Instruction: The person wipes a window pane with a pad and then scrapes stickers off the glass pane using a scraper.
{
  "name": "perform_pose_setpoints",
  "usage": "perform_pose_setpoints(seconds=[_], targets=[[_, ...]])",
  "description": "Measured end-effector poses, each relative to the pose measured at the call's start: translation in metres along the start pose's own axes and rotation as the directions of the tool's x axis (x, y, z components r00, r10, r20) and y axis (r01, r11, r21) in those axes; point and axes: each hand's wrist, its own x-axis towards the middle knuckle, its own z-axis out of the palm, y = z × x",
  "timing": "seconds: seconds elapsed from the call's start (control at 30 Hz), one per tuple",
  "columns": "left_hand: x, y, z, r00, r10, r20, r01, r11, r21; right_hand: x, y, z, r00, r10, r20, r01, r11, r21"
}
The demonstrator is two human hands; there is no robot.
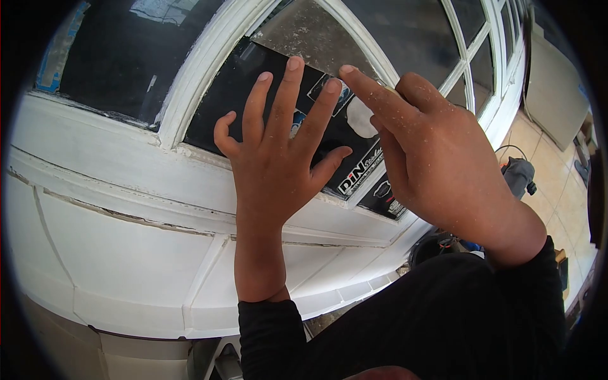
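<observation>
My left hand (272,142) lies with its fingers spread over a black panel (209,114) that bears stickers, inside a white window frame (183,95). It holds nothing. To its right, my right hand (437,152) has its index finger stretched toward the glass, near the lower edge of a grey, dusty sheet (310,38). The other fingers of that hand are curled, and whatever they may hold is hidden. White dust speckles its skin. A DIN sticker (354,177) shows between the hands.
White panelling (120,253) runs below the window. Another pane (126,57) at the left has blue tape (47,76) on its edge. At the right, a grey tool (518,176) stands on the tiled floor (548,164), with a large light board (554,82) beyond.
</observation>
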Motion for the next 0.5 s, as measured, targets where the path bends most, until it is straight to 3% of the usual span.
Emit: perform_pose_setpoints(seconds=[0.2, 0.27, 0.5], targets=[[0.0, 0.0, -0.001, 0.999, 0.004, -0.033, -0.004, 1.0, -0.004, 0.0, -0.004, 0.002, 0.999, 0.041, 0.017, -0.04, 0.999, -0.018], [-0.001, -0.001, -0.002, 0.999, 0.006, -0.048, -0.006, 1.0, -0.008, -0.003, 0.007, 0.008, 0.998, -0.031, -0.056, 0.035, 0.998, 0.057], [-0.003, -0.004, -0.003, 0.993, 0.008, -0.116, -0.006, 1.0, 0.023, -0.008, 0.024, 0.017, 0.993, -0.117, -0.031, 0.121, 0.965, 0.231]])
